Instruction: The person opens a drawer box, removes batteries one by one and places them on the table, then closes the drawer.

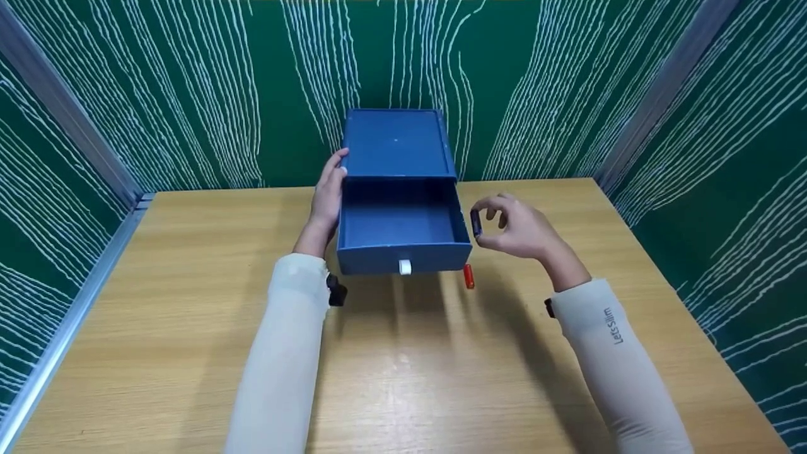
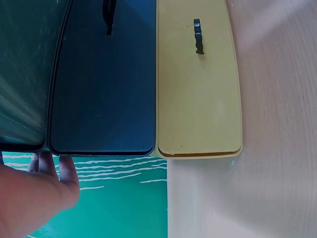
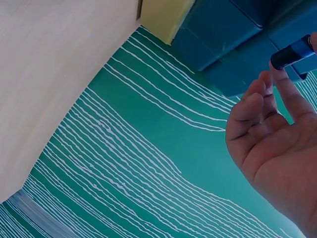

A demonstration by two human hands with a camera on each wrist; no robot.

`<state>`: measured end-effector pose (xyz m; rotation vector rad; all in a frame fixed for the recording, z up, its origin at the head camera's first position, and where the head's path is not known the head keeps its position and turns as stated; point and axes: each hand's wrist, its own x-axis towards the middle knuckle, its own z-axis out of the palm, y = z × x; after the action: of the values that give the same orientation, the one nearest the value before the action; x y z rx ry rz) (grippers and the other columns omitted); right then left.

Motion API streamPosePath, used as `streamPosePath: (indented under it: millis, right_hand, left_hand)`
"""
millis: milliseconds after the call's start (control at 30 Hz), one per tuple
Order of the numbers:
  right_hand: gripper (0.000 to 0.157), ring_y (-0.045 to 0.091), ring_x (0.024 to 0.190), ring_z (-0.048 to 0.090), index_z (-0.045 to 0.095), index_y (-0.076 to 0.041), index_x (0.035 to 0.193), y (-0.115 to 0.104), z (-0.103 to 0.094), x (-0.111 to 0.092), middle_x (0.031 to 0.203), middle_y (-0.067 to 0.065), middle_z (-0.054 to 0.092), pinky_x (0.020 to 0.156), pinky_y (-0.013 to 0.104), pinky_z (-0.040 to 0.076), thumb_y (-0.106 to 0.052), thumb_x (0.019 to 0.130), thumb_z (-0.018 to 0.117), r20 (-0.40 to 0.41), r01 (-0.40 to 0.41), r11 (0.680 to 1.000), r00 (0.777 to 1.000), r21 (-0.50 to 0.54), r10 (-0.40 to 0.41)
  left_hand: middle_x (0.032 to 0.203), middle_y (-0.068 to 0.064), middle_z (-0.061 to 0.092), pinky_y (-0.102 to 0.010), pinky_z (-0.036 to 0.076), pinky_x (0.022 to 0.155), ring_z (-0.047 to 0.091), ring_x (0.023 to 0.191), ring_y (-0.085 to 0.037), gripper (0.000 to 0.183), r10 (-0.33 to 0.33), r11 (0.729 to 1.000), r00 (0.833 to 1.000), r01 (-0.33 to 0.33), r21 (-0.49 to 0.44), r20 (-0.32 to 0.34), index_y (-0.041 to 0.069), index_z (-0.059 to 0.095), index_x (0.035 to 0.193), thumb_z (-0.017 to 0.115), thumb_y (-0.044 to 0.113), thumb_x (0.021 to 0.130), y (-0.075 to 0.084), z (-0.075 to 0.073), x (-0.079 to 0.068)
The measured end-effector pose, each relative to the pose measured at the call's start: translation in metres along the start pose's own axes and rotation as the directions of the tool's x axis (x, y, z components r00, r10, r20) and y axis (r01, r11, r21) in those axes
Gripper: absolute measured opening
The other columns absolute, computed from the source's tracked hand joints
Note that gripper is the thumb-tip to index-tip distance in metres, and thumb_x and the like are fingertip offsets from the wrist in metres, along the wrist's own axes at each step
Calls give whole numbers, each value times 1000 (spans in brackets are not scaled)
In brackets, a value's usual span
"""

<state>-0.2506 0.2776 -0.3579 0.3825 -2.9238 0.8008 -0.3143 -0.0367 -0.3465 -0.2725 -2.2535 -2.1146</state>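
Observation:
A blue drawer unit (image 1: 396, 142) stands at the back of the table, its top drawer (image 1: 403, 258) pulled out and nothing visible inside. My left hand (image 1: 326, 198) rests against the unit's left side with fingers extended. In the left wrist view, that hand (image 2: 37, 198) touches the edge by the top drawer. Just right of the open drawer, my right hand (image 1: 520, 227) pinches a small dark battery (image 1: 476, 223) between thumb and index finger. The right wrist view shows the battery (image 3: 292, 53) at the fingertips, the other fingers of the hand (image 3: 277, 144) bent.
Below the pulled-out drawer are a closed blue drawer (image 2: 104, 89) and a closed yellow drawer (image 2: 198, 104). A small red cylinder (image 1: 468, 276) shows by the drawer's front right corner. Green walls (image 1: 504, 75) with white lines enclose the wooden table (image 1: 189, 315).

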Motion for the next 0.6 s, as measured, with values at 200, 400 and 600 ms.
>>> streamPosePath:
  millis: [200, 400, 600]
  right_hand:
    - [43, 23, 81, 48, 55, -24, 109, 4, 5, 0, 96, 0, 50, 64, 33, 40, -30, 68, 67, 2, 7, 1000, 1000, -10, -7]
    - [45, 23, 82, 48, 55, -24, 109, 9, 11, -1, 97, 1, 52, 65, 33, 41, -30, 67, 68, 12, -3, 1000, 1000, -8, 3]
    - [44, 23, 79, 49, 55, -24, 108, 16, 19, -3, 95, 2, 51, 63, 33, 41, -31, 67, 68, 33, -20, 1000, 999, 5, 20]
  left_hand:
    - [143, -2, 23, -41, 17, 105, 28, 125, -18, 43, 12, 1000, 1000, -12, -15, 11, 22, 30, 135, 25, 22, 92, 0, 0, 0]
    - [143, 1, 24, -39, 17, 105, 28, 126, -16, 42, 13, 1000, 1000, -13, -22, 5, 25, 32, 134, 26, 24, 92, -8, -1, 7]
    - [142, 5, 26, -38, 20, 104, 31, 124, -13, 40, 27, 1000, 999, -28, -6, -21, 31, 36, 131, 28, 25, 92, -21, -2, 16]
